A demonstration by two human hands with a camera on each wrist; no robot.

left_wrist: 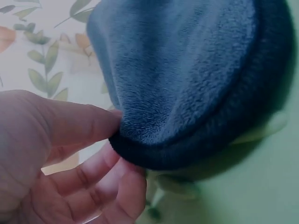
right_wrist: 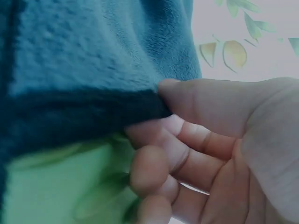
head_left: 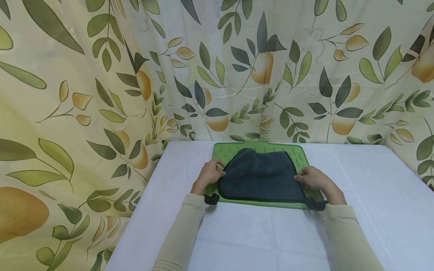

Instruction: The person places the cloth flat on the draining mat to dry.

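Dark cloth (head_left: 261, 177), pinched by left fingers (left_wrist: 86, 176) and right fingers (right_wrist: 150, 170), looks fuzzy only in the wrist views.

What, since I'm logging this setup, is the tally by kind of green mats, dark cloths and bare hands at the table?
Green mat: 1
Dark cloth: 1
Hands, left hand and right hand: 2
Total: 4

the long-sleeved left arm (head_left: 179, 233) and right arm (head_left: 352, 239) reach forward and slant inward, each with its hand turned inward too. the left hand (head_left: 209, 174) pinches — thumb (left_wrist: 84, 122) above, bent fingers (left_wrist: 91, 175) beneath. the right hand (head_left: 313, 178), well apart from it, pinches the same way — thumb (right_wrist: 210, 102) extended on top, the other fingers (right_wrist: 149, 170) curled below.
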